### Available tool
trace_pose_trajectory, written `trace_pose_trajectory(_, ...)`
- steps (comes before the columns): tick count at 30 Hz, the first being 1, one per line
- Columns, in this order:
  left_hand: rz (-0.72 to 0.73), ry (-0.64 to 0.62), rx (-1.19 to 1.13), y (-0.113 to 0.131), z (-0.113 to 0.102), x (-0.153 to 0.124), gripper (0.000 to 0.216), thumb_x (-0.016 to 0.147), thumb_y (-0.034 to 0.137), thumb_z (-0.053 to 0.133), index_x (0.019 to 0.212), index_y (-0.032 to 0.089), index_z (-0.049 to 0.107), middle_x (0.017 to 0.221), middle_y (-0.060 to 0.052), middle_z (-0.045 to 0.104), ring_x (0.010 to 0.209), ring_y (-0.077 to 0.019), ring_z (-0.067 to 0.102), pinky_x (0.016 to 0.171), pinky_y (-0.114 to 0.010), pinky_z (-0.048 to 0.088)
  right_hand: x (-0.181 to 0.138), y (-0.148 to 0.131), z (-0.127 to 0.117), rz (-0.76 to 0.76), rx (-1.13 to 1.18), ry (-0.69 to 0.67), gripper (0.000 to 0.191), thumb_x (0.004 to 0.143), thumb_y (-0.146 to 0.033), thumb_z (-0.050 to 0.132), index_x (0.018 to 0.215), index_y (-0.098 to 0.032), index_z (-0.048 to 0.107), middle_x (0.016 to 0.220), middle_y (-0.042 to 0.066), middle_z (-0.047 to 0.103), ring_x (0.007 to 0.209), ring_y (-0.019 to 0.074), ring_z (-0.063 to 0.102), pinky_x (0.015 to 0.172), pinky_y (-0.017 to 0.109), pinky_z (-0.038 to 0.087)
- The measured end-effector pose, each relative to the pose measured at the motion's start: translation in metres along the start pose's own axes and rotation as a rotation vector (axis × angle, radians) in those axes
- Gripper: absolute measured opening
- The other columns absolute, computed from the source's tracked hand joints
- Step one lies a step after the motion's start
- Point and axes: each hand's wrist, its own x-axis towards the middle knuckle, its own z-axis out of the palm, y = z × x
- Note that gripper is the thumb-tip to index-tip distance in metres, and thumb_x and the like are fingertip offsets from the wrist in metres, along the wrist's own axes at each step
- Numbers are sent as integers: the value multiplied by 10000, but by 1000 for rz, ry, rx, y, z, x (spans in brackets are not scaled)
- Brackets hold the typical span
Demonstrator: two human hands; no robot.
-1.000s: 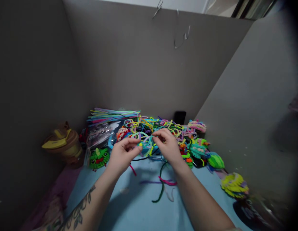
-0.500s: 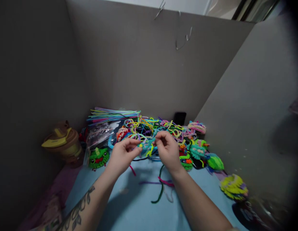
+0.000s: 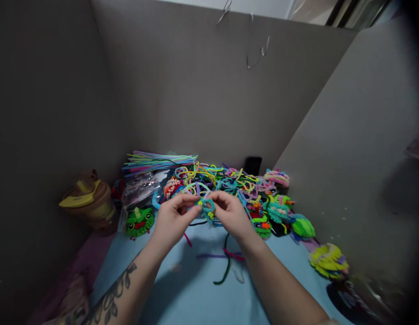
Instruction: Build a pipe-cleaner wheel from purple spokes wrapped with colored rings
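Note:
Between my hands is a small pipe cleaner piece (image 3: 207,208), mostly teal with yellow bits, with a teal loop showing on its right side. My left hand (image 3: 174,216) pinches its left end between thumb and fingers. From the other side, my right hand (image 3: 231,214) is closed at the loop, thumb and forefinger together. Pale green and purple strands (image 3: 197,187) arch up just above the piece. Behind lies a tangle of coloured pipe cleaners (image 3: 226,180), partly covered by my hands.
A bundle of straight pipe cleaners (image 3: 158,161) lies at the back left, near a green fuzzy creature (image 3: 139,222) and a brown-yellow cup (image 3: 89,203). Several fuzzy pieces, one yellow (image 3: 328,262), line the right. A dark green strand (image 3: 223,271) lies on the blue tabletop (image 3: 196,298).
My hands have drawn closer together. The teal strand at my right hand now forms a rounded loop, and the piece has turned. The table items look unmoved.

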Motion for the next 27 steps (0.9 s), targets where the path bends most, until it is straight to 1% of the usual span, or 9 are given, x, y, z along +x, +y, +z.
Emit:
trace_pose_trajectory(3,10,67,2,-1,-1,1,215,643,236,728,834,143,697,693,-22,664,584,-106,570,533,-201,438,-1,-3,0,-31,26,-102,101,745,-202,564,845,-194,556,723,-15,566,614,101,514,541,206,429)
trace_pose_trajectory(7,-51,111,-84,-2,-4,4,263,627,258,747,853,139,684,678,-20,666,593,-116,587,554,-209,449,-4,0,5,-75,-55,-157,293,718,-128,577,992,-219,528,749,-25,529,604,97,486,524,198,421)
trace_pose_trajectory(10,-85,125,-134,-6,-4,6,285,631,264,750,872,135,668,663,-9,658,600,-111,591,572,-207,457,-5,3,10,-93,-132,-95,323,720,-163,637,1023,-214,534,768,-16,559,634,113,519,560,215,450)
trace_pose_trajectory(13,-88,118,-125,-11,-3,6,300,644,266,748,900,133,663,672,-5,653,601,-103,585,581,-205,455,-5,3,14,-148,-209,-5,189,800,-212,583,988,-209,581,869,26,636,760,154,595,664,260,490)
trace_pose_trajectory(15,-82,111,-113,-13,-3,6,302,655,268,743,916,136,666,680,-3,652,596,-94,577,578,-199,447,-5,4,14,-199,-305,49,146,837,-203,534,955,-214,619,879,34,667,808,174,621,715,285,495)
trace_pose_trajectory(18,-82,114,-117,-14,-1,5,301,658,269,743,919,140,669,682,0,652,595,-89,574,571,-191,440,-6,8,12,-294,-461,109,194,855,-152,486,930,-222,650,836,31,695,777,176,646,713,298,507)
trace_pose_trajectory(24,-54,191,-144,-11,-2,4,308,643,276,751,903,140,661,635,12,639,585,-98,572,571,-199,439,-15,17,10,-618,-607,257,309,847,-100,508,1092,-250,621,992,59,710,916,193,663,830,347,525)
trace_pose_trajectory(25,-45,207,-148,-11,-2,4,308,645,277,749,906,142,659,634,12,640,585,-99,571,572,-200,438,-17,16,10,-649,-602,263,313,840,-96,523,1091,-254,624,987,58,712,909,192,665,830,347,528)
trace_pose_trajectory(27,-23,222,-152,-10,-2,4,302,653,274,744,912,147,656,652,8,645,596,-100,572,583,-203,439,-19,13,13,-627,-558,280,270,830,-109,559,1041,-257,642,928,49,720,851,183,673,782,330,543)
